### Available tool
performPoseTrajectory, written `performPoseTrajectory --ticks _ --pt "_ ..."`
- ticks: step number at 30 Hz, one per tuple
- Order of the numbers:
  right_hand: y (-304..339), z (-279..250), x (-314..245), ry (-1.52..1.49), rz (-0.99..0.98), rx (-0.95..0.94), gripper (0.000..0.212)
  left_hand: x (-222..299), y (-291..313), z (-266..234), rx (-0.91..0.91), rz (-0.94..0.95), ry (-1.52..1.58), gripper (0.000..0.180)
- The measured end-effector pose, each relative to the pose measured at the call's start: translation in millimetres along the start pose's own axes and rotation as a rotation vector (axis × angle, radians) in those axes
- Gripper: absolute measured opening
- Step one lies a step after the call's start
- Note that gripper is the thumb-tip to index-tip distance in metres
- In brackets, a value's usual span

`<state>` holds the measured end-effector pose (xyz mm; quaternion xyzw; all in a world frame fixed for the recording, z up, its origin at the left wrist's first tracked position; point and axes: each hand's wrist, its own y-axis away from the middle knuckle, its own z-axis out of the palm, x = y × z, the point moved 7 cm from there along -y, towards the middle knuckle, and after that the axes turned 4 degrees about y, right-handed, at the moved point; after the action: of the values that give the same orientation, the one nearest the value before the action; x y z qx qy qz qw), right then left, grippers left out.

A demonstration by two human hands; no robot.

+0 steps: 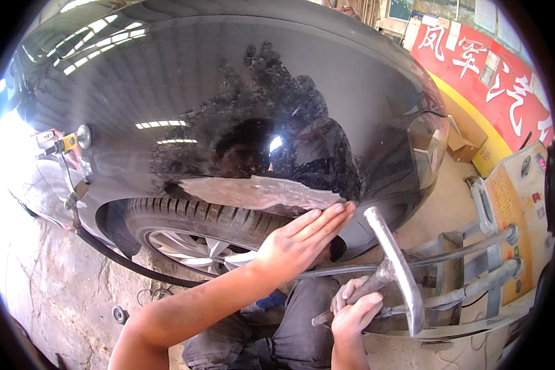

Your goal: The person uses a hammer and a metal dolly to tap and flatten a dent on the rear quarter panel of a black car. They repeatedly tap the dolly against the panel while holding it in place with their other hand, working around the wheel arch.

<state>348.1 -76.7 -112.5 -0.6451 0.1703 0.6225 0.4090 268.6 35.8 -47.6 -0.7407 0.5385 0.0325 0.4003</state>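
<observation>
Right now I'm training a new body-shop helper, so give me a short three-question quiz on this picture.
1. True or false: the left hand lies flat with its fingertips at the bare-metal sanded patch above the wheel arch.
2. What does the right hand hold? A) a spray gun B) a body hammer C) a sanding block
3. Fill in: the tyre sits directly ____ the sanded patch on the dark fender.

Key: 1 true; 2 B; 3 below.
</observation>
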Motion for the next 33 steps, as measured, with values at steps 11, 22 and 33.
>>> performPoseTrajectory --ticks 11,22,33 --pt "3.6 -0.6 6.3 -0.019 -0.004 -0.080 0.064 5.6 25.1 10.1 -0.033 0.014 0.077 0.066" --pt "-7.6 -2.8 25.2 0.107 0.063 0.025 0.069 6.3 25.6 9.7 -0.046 0.003 0.161 0.070" --pt "-9.2 9.6 -26.2 0.062 -0.102 -0.056 0.052 -79.3 -11.2 -57.1 0.226 -0.399 0.110 0.088"
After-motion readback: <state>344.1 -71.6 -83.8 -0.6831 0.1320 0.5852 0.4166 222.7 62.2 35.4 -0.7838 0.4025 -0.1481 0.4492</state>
